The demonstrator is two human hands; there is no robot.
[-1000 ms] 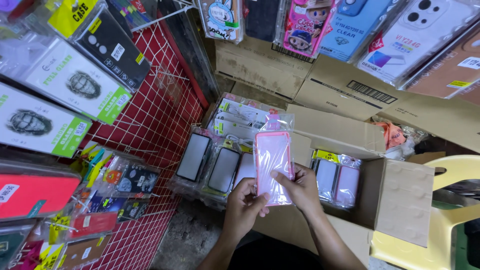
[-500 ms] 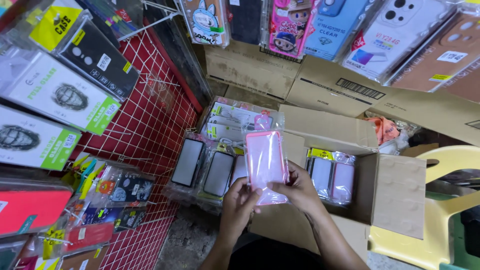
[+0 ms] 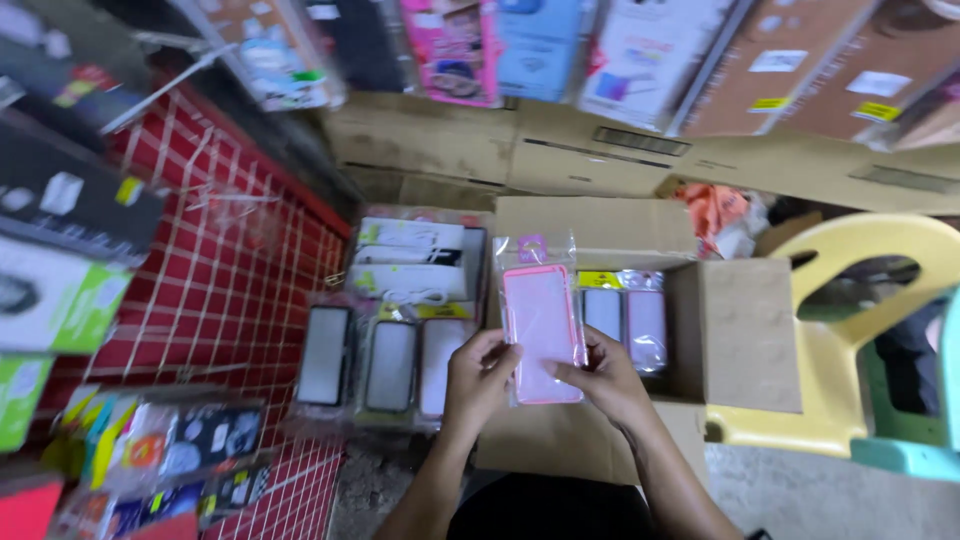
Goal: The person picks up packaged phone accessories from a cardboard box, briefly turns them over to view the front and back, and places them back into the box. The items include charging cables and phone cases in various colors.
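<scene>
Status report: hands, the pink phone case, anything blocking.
Left hand and right hand both grip the bagged pink phone case. Held upright over open cardboard box. Nothing blocking.

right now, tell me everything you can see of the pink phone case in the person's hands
The pink phone case is a flat rectangle with rounded corners, a brighter pink rim and a paler, see-through middle, seemingly soft plastic. It sits in a clear plastic sleeve with a hang tab on top. It is held upright over the open cardboard box, the left hand gripping its lower left edge and the right hand its lower right.
</scene>
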